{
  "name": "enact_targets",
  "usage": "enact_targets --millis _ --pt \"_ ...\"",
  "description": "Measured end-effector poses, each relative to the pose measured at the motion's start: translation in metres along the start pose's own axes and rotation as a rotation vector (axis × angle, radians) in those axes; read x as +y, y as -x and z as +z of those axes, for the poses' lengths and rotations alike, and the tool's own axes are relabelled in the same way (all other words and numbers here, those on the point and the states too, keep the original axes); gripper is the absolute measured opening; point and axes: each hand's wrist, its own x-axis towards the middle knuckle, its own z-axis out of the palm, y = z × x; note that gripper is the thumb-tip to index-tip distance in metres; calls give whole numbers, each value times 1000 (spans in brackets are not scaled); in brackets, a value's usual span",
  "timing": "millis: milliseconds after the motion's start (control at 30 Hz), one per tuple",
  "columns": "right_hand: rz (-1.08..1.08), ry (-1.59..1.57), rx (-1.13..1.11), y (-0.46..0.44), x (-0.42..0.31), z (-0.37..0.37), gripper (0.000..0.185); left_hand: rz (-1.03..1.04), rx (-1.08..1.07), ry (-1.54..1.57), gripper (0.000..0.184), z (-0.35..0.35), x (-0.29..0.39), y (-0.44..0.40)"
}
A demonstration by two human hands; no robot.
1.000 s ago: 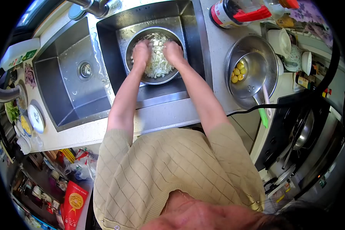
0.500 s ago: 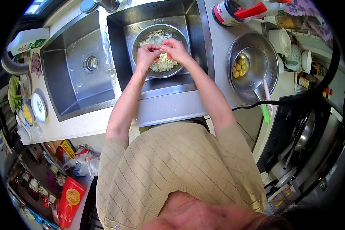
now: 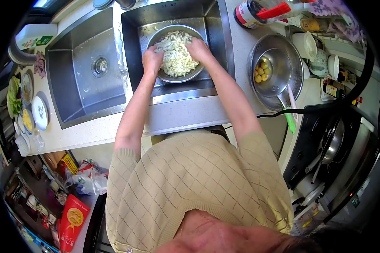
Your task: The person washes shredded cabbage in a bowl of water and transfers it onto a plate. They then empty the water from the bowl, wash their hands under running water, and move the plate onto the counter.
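A round metal bowl stands in the right-hand sink basin, full of pale, wet-looking shreds. Their kind is not clear; they resemble torn mushroom. At the bowl's left side, my left hand reaches over the rim with its fingers curled into the shreds. Opposite it, my right hand is bent into the shreds from the right. The fingertips of both hands are partly hidden in the food.
Left lies a second basin with a drain; plates of food line the counter beyond. To the right, a strainer with small yellow round pieces rests in a larger mesh one. A black cord crosses near the stove.
My hands, fingertips together above the bowl before, have separated and lowered to opposite sides of the shreds. The view has shifted slightly.
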Motion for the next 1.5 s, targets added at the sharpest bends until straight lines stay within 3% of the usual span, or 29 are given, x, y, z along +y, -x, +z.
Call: enact_targets --millis 33,133,167,267,367,733,933,1033,1133,1200,1233,1333,1433,1500 --pt "44 51 -52 3 2 5 40 -17 13 -91 35 2 -3 1" --pt "149 115 -200 5 4 24 42 -234 -74 355 53 42 -28 -11" --pt "220 -107 -225 5 6 33 42 -434 -327 577 73 41 -24 -11" --pt "378 -693 -321 7 9 38 49 -495 -396 775 70 42 -11 -4" --pt "360 -931 -295 11 13 24 45 -589 -408 839 66 31 -10 -3" --pt "64 -1099 -334 18 13 -4 39 -493 -447 985 36 2 -16 -4" --pt "162 -1256 -223 22 12 -2 27 -476 -486 1108 27 -2 -26 -5" --pt "284 -1160 13 29 -5 -8 27 -541 -485 1179 22 -4 -25 -7" --pt "20 -18 100 28 5 -4 30 -550 -411 1073 45 -3 -15 -1" --pt "-10 187 -198 33 1 -3 29 -622 -342 934 65 2 -9 0" --pt "-26 291 -348 34 -3 -2 29 -637 -320 886 65 9 -8 0" --pt "-157 412 -296 27 11 36 23 -690 -300 811 71 23 1 6" --pt "-121 409 -315 18 12 43 22 -658 -289 915 73 41 -9 -5" --pt "-132 264 -373 18 13 28 22 -682 -310 901 71 42 -15 -10"
